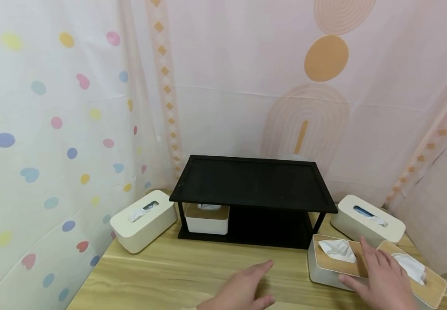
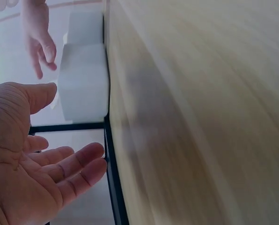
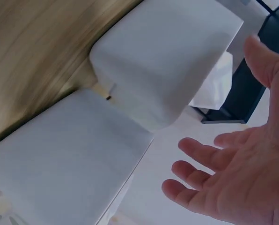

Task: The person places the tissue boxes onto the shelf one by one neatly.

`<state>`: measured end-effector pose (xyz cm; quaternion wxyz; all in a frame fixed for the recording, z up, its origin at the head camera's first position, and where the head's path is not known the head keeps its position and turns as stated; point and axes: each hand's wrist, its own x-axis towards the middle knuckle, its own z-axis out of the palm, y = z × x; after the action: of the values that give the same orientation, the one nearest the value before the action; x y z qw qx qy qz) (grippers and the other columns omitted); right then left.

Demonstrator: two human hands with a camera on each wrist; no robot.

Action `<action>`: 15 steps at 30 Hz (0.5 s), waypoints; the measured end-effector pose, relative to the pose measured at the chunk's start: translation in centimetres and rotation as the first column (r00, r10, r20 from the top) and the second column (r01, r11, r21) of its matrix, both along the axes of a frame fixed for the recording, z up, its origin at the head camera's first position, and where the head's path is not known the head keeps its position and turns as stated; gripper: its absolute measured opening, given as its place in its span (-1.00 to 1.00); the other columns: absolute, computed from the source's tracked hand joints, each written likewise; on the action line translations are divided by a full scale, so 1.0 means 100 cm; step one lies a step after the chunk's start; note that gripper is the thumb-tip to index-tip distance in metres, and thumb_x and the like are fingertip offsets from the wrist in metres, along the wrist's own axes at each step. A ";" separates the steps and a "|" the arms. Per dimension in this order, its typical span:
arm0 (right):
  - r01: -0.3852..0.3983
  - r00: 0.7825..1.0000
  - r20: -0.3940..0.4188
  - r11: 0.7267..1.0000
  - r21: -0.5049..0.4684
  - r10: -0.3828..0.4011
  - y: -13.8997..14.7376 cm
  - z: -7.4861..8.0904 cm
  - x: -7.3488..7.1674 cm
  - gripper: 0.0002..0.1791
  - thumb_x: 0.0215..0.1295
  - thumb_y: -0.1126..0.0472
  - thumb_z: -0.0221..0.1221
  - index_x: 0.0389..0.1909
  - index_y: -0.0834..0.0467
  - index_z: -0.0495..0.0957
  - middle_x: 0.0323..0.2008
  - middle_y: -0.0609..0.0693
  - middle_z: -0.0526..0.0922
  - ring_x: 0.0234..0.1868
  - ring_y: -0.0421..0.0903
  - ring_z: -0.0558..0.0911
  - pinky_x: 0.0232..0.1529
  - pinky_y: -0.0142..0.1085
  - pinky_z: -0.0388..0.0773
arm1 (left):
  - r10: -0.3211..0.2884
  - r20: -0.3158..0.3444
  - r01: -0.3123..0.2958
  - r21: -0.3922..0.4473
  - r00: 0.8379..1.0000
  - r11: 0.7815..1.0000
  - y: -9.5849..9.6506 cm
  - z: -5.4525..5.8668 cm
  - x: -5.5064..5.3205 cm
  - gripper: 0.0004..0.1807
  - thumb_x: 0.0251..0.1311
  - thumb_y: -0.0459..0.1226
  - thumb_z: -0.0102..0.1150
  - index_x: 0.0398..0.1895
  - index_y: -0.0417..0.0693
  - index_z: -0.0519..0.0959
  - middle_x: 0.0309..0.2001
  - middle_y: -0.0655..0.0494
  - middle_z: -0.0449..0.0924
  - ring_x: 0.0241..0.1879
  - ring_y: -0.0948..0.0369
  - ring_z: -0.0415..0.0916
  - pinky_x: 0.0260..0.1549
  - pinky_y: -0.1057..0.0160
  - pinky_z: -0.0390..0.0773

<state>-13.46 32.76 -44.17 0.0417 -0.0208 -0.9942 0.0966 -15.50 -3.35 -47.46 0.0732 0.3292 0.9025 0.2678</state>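
Curtain (image 1: 223,51) wraps the back and both sides. Wood tabletop (image 1: 142,275) below; my working room is the stretch ahead of the shelf's front edge. Black two-tier shelf (image 1: 252,181) sits at the back, lower deck running on right of the wood-lidded box (image 1: 207,224) at its left post. Left white box (image 1: 149,228) stands just beside the shelf's left end; right white box (image 1: 383,215) flanks the other. Ahead of that one: the near box (image 1: 328,273), wood-lidded, tight by the shelf's front-right corner, with the outer box (image 1: 432,288) angled right of it. My right hand (image 1: 382,275) is over those two, fingers and thumb spread wide; contact unclear. Left hand (image 1: 244,286) hovers over wood, thumb well apart, also wide. White tissues poke from the slots.
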 end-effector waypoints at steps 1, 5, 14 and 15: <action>-0.002 1.000 0.018 1.000 0.002 0.002 0.002 0.000 0.000 0.44 0.15 -0.62 0.28 0.65 0.40 0.01 0.39 0.68 0.33 0.33 0.69 0.29 0.20 0.62 0.26 | -0.010 -0.008 0.010 -0.002 1.000 1.000 0.004 0.000 0.000 -0.16 0.41 0.08 0.37 0.65 0.10 0.29 0.55 0.16 0.45 0.45 0.19 0.50 0.35 0.16 0.60; -0.013 0.998 0.055 1.000 0.003 0.013 0.006 -0.002 -0.002 0.49 0.09 -0.65 0.29 0.65 0.40 -0.01 0.39 0.71 0.30 0.35 0.70 0.24 0.23 0.64 0.21 | -0.040 -0.021 0.040 -0.004 0.999 0.999 0.019 -0.001 -0.001 -0.15 0.42 0.09 0.36 0.66 0.06 0.28 0.58 0.16 0.41 0.49 0.22 0.46 0.37 0.20 0.57; -0.016 0.995 0.103 1.000 0.006 0.015 0.011 -0.006 -0.008 0.49 0.10 -0.64 0.28 0.62 0.45 0.00 0.37 0.74 0.31 0.37 0.74 0.20 0.24 0.65 0.18 | -0.027 0.033 0.026 0.028 0.999 0.999 0.040 -0.006 -0.009 -0.08 0.43 0.13 0.33 0.70 0.04 0.18 0.60 0.09 0.36 0.49 0.19 0.45 0.32 0.21 0.60; -0.014 0.994 0.109 1.000 0.004 0.013 0.010 -0.006 -0.009 0.49 0.11 -0.65 0.27 0.62 0.45 0.01 0.37 0.74 0.31 0.38 0.74 0.19 0.25 0.65 0.18 | -0.022 0.035 0.021 0.032 0.999 0.999 0.042 -0.006 -0.010 -0.07 0.42 0.12 0.33 0.70 0.03 0.17 0.60 0.08 0.36 0.49 0.18 0.45 0.32 0.20 0.60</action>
<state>-14.34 33.79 -44.76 -0.0131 -0.0191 -0.9954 0.0932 -16.54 0.85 -48.11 0.0869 0.3352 0.8932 0.2869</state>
